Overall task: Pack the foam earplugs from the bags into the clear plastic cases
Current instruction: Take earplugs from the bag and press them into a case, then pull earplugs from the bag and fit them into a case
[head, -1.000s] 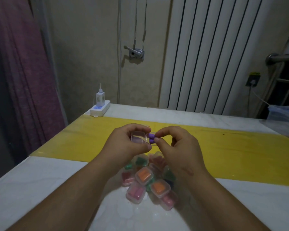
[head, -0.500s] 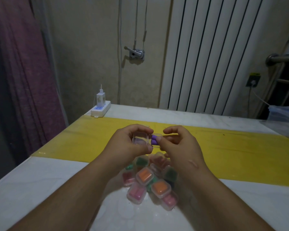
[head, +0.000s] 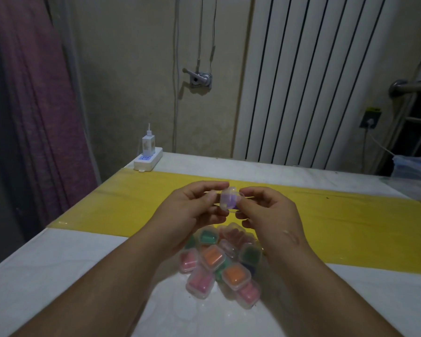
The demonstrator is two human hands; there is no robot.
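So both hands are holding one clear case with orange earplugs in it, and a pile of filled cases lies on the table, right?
Not quite. The earplugs in the clear case are purple, not orange, as the head view shows. The rest holds: the left hand and the right hand both pinch that case, and the pile of filled cases lies on the table.

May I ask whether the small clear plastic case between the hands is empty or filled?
Filled: purple foam shows through the small clear plastic case, pinched by the left hand and right hand.
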